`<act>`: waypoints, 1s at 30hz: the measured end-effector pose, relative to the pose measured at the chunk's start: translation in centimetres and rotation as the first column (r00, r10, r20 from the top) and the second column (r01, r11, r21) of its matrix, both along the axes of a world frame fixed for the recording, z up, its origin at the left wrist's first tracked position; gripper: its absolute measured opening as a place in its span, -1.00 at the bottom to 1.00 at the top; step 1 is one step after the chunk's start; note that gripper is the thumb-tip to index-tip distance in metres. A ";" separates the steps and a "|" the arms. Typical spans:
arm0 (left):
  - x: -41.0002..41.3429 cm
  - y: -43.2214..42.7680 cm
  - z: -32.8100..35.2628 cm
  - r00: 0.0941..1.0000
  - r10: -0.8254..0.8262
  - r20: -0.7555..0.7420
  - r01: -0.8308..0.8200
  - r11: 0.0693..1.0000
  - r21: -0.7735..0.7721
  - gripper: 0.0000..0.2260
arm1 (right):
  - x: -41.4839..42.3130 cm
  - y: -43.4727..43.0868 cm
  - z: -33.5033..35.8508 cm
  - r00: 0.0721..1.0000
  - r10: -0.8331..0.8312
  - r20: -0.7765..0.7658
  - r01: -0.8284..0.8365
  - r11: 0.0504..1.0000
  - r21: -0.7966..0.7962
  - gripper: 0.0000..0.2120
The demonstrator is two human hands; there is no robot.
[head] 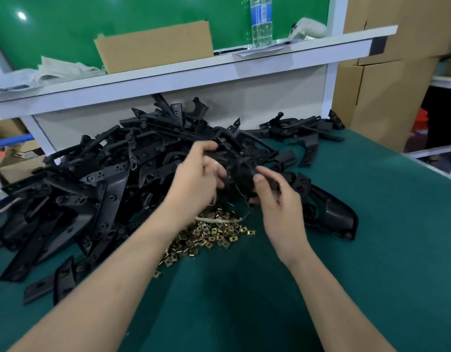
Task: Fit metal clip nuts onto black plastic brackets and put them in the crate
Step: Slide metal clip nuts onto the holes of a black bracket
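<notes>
Single view: a wide-angle camera on the person's head, facing forward and down across the green table (371, 262) toward the white shelf (194, 75) at its far edge. Close range: left hand (196, 179) and right hand (277, 199) sit near frame centre, forearms running in from the bottom edge.

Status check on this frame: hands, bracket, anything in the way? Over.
Left hand and right hand both grip one black bracket by the clip nut pile. Nut fitted or not: too blurred to tell. Crate out of view; nothing blocking the hands.

A heap of brackets (97, 179) lies on the table (371, 250), clip nuts (206, 237) before it.
</notes>
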State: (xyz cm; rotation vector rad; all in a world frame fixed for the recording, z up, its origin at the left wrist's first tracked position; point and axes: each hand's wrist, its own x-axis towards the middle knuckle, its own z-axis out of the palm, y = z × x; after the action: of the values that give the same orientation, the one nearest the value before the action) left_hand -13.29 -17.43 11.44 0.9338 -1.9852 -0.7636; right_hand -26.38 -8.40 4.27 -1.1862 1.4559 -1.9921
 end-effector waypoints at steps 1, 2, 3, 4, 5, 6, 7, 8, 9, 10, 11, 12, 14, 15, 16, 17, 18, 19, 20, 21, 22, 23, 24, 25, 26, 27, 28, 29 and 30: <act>-0.2 -0.8 1.3 0.999 0.012 -0.044 -0.010 0.999 0.045 -0.72 | -0.3 0.0 0.2 0.997 -0.026 0.076 0.030 0.998 -0.051 -0.76; -0.5 -1.5 2.7 0.997 0.019 -0.079 -0.013 0.997 0.073 -0.74 | -0.5 0.1 0.4 0.987 -0.047 0.156 0.061 0.994 -0.087 -0.79; -1.0 -2.3 4.1 0.995 0.025 -0.101 -0.017 0.997 0.079 -0.75 | -0.7 0.1 0.7 0.971 -0.060 0.233 0.088 0.990 -0.110 -0.82; -1.5 -3.0 5.6 0.993 0.030 -0.112 -0.022 0.997 0.075 -0.76 | -0.9 0.1 0.9 0.948 -0.061 0.313 0.104 0.987 -0.124 -0.84; -2.2 -3.7 7.0 0.992 0.038 -0.117 -0.030 0.997 0.069 -0.74 | -1.1 0.1 1.1 0.917 -0.050 0.396 0.113 0.984 -0.135 -0.85; -2.8 -4.2 8.5 0.991 0.048 -0.126 -0.040 0.997 0.066 -0.71 | -1.3 0.1 1.3 0.877 -0.035 0.479 0.119 0.982 -0.148 -0.85; -3.3 -4.8 9.9 0.988 0.060 -0.140 -0.051 0.997 0.065 -0.68 | -1.5 0.1 1.4 0.829 -0.015 0.558 0.126 0.979 -0.162 -0.85; -3.8 -5.2 11.3 0.984 0.067 -0.165 -0.056 0.996 0.068 -0.66 | -1.8 0.2 1.5 0.774 0.012 0.633 0.132 0.975 -0.179 -0.84; -4.2 -5.6 12.9 0.979 0.070 -0.193 -0.059 0.996 0.062 -0.66 | -2.1 0.2 1.5 0.714 0.042 0.699 0.134 0.972 -0.195 -0.83; -4.6 -5.9 14.4 0.974 0.067 -0.215 -0.061 0.997 0.037 -0.67 | -2.4 0.3 1.5 0.656 0.074 0.751 0.130 0.969 -0.209 -0.82; -5.2 -6.3 16.0 0.973 0.067 -0.223 -0.070 0.998 -0.006 -0.69 | -2.6 0.3 1.5 0.601 0.105 0.792 0.120 0.968 -0.220 -0.80; -5.6 -6.5 17.5 0.970 0.070 -0.234 -0.085 0.995 -0.056 -0.72 | -2.7 0.2 1.5 0.549 0.133 0.825 0.105 0.968 -0.226 -0.78; -6.3 -7.0 20.3 0.970 0.098 -0.224 -0.133 0.980 -0.147 -0.84 | -2.8 0.1 1.4 0.472 0.171 0.865 0.064 0.972 -0.227 -0.78; -6.6 -7.5 21.3 0.978 0.130 -0.163 -0.160 0.969 -0.187 -0.79 | -2.8 0.0 1.4 0.451 0.183 0.874 0.041 0.973 -0.225 -0.78; -6.8 -7.9 21.9 0.984 0.160 -0.079 -0.174 0.958 -0.227 -0.70 | -2.8 0.0 1.4 0.438 0.194 0.878 0.018 0.974 -0.224 -0.78; -7.0 -8.3 22.3 0.984 0.177 -0.025 -0.177 0.948 -0.263 -0.67 | -2.8 0.0 1.4 0.430 0.205 0.879 -0.003 0.974 -0.226 -0.78; -7.4 -8.5 22.3 0.982 0.188 -0.017 -0.185 0.941 -0.284 -0.68 | -2.7 0.1 1.4 0.424 0.219 0.879 -0.023 0.973 -0.232 -0.77; -7.8 -8.6 22.1 0.980 0.194 -0.042 -0.197 0.930 -0.311 -0.74 | -2.7 0.1 1.4 0.418 0.238 0.877 -0.042 0.969 -0.243 -0.76; -8.2 -8.5 21.6 0.979 0.193 -0.063 -0.203 0.915 -0.348 -0.79 | -2.5 0.2 1.4 0.413 0.262 0.872 -0.061 0.964 -0.260 -0.76; -8.5 -8.6 20.6 0.979 0.200 -0.028 -0.196 0.907 -0.373 -0.79 | -2.4 0.2 1.4 0.409 0.286 0.866 -0.084 0.957 -0.277 -0.75; -8.7 -8.8 19.3 0.968 0.231 0.096 -0.180 0.910 -0.375 -0.76 | -2.3 0.3 1.3 0.406 0.312 0.859 -0.110 0.950 -0.293 -0.75; -8.6 -9.0 17.7 0.923 0.267 0.278 -0.160 0.922 -0.353 -0.74 | -2.2 0.3 1.3 0.404 0.337 0.851 -0.140 0.942 -0.306 -0.75; -8.5 -9.1 15.9 0.848 0.285 0.447 -0.148 0.937 -0.317 -0.73 | -2.1 0.3 1.2 0.402 0.360 0.842 -0.170 0.933 -0.317 -0.74; -8.2 -9.1 14.1 0.776 0.286 0.563 -0.138 0.947 -0.290 -0.73 | -2.0 0.3 1.2 0.396 0.380 0.836 -0.197 0.924 -0.327 -0.73; -7.9 -9.2 12.6 0.733 0.287 0.617 -0.130 0.949 -0.287 -0.74 | -1.9 0.3 1.1 0.383 0.397 0.834 -0.219 0.916 -0.336 -0.73; -7.7 -9.2 11.6 0.723 0.298 0.623 -0.133 0.945 -0.298 -0.76 | -1.8 0.2 1.1 0.365 0.413 0.834 -0.235 0.908 -0.347 -0.73; -7.5 -9.1 10.8 0.744 0.305 0.595 -0.138 0.941 -0.311 -0.77 | -1.7 0.2 1.1 0.353 0.427 0.832 -0.249 0.901 -0.356 -0.73; -7.1 -9.0 10.3 0.777 0.299 0.554 -0.136 0.939 -0.316 -0.75 | -1.6 0.2 1.0 0.348 0.438 0.829 -0.262 0.894 -0.363 -0.73; -6.7 -8.6 9.9 0.809 0.288 0.513 -0.132 0.939 -0.319 -0.72 | -1.5 0.2 1.1 0.344 0.447 0.826 -0.272 0.889 -0.368 -0.73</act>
State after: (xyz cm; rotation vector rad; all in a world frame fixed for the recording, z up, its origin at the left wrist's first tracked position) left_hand -19.98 -26.07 21.38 1.2851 -2.3429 -0.0745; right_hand -27.93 -8.24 5.33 -0.2371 0.3919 -1.8962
